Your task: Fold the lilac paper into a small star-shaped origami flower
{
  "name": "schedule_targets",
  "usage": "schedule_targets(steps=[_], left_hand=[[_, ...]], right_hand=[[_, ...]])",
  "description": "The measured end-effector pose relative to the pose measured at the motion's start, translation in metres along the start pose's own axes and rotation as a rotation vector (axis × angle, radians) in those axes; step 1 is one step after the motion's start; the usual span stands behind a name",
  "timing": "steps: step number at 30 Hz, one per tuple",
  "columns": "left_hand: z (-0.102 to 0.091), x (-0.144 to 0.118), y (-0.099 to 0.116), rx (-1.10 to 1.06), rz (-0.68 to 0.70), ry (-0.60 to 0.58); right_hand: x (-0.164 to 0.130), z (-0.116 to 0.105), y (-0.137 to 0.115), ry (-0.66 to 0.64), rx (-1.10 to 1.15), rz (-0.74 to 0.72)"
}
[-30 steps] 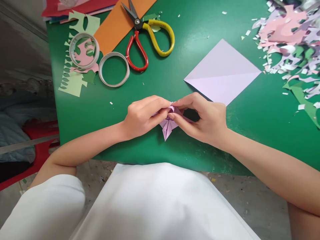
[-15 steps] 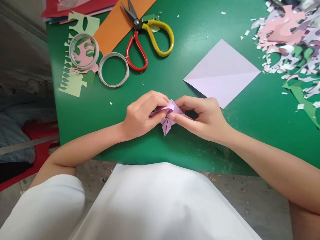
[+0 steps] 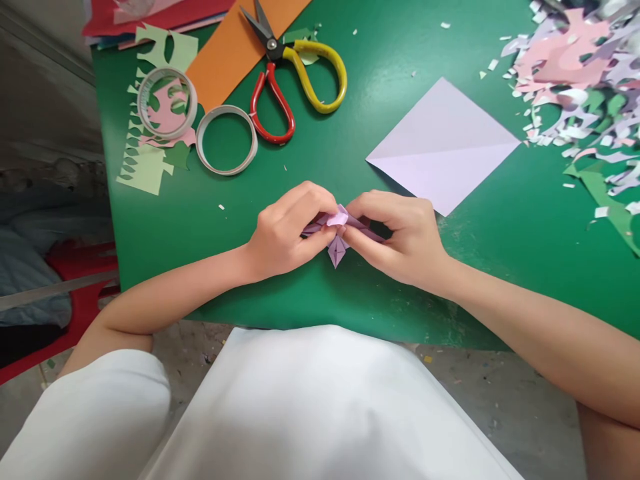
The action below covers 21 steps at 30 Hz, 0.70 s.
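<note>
A small folded piece of purple origami paper [image 3: 337,251] is pinched between both hands, just over the near part of the green table. My left hand [image 3: 295,223] grips its left side with thumb and fingers. From the other side, my right hand [image 3: 403,233] pinches it, thumb tip near the middle. A pointed flap sticks out toward me below the thumbs, and a pale curled part shows between the fingertips. My fingers hide much of the folded paper. Beyond my right hand lies a flat lilac paper square [image 3: 443,143] with a crease across it.
Scissors [image 3: 271,45] with red and yellow handles lie partly on an orange paper strip [image 3: 220,67]. Two tape rolls [image 3: 227,140] sit at the left, one on green and pink scraps. Paper cuttings [image 3: 575,73] heap at the far right of the green table [image 3: 300,300].
The folded purple paper has turned slightly and its pointed flap has shifted a little right. My right thumb has moved in closer to my left fingertips.
</note>
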<state>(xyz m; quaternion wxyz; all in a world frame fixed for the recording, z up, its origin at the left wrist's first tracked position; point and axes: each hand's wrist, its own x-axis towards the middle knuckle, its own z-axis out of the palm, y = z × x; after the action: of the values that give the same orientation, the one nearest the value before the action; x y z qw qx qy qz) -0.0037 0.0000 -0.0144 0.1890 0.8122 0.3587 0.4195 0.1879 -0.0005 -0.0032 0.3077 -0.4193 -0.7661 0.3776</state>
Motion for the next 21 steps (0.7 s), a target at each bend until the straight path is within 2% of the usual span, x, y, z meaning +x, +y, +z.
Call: schedule_targets(steps=[9, 15, 21], left_hand=[[-0.002, 0.006, 0.001, -0.12, -0.14, -0.075], [-0.001, 0.005, -0.003, -0.344, -0.289, -0.081], [-0.008, 0.011, -0.009, -0.577, -0.495, -0.261]], right_hand=[[-0.001, 0.001, 0.001, -0.023, -0.094, -0.054], [-0.001, 0.001, 0.001, -0.013, -0.089, -0.075], [0.0, -0.004, 0.004, -0.069, -0.027, -0.122]])
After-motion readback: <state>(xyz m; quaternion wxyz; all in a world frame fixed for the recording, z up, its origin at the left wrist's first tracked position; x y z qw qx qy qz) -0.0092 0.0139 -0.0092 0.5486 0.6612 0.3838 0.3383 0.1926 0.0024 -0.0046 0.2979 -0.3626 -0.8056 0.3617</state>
